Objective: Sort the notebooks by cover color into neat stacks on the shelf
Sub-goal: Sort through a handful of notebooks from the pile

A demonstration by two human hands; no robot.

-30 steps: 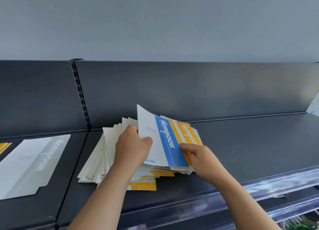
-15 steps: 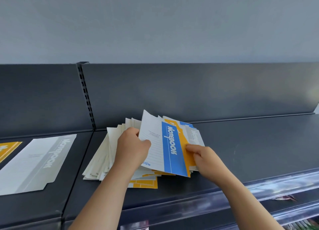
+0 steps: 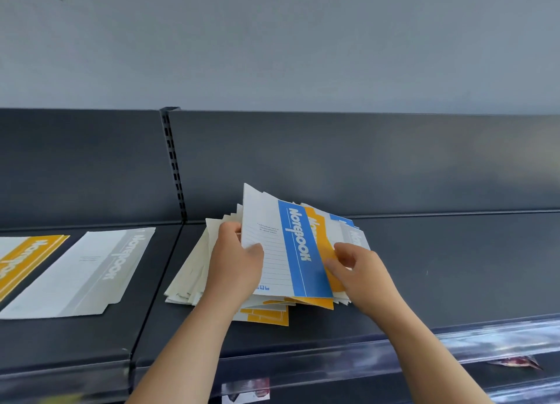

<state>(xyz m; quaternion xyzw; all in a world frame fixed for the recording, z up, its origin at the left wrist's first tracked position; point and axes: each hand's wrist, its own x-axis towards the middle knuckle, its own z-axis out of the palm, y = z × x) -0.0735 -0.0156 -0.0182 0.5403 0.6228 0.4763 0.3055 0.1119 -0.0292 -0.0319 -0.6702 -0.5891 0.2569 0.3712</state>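
Head view, looking down past my own forearms. The shelf (image 3: 454, 267) is dark matt metal, flat and smooth. A slotted upright (image 3: 174, 167) splits its back panel, a glossy clear plastic rail (image 3: 485, 340) runs along the front lip, and a pale grey wall (image 3: 272, 40) rises above.

The pile (image 3: 191, 279) sits in the right bay, just right of the upright. It is made of thin, paper-covered notebooks fanned out, with cream-white backs splayed to the left. A brick-patterned cover (image 3: 263, 315) in yellow pokes out at the near edge.

My left hand (image 3: 236, 261) grips a bunch tilted up off the pile. The thumb presses on the lined white face of the blue notebook (image 3: 300, 252), and the other fingers curl behind it, out of sight. That cover has a broad blue band with white lettering, and its top corner points toward the back panel. Right behind it the yellow notebook (image 3: 324, 243) peeks out.

My right hand (image 3: 360, 270) is at the fan's right edge with its fingers curled. Thumb on top and fingertips below, it looks to be pinching the yellow notebook's edge, though the blue cover hides part of the contact.

In the left bay the grey notebook (image 3: 91, 270) lies flat, white with a grey band. Beside it is the far yellow notebook (image 3: 27, 258), cut off by the frame. Both lie well apart from my hands.
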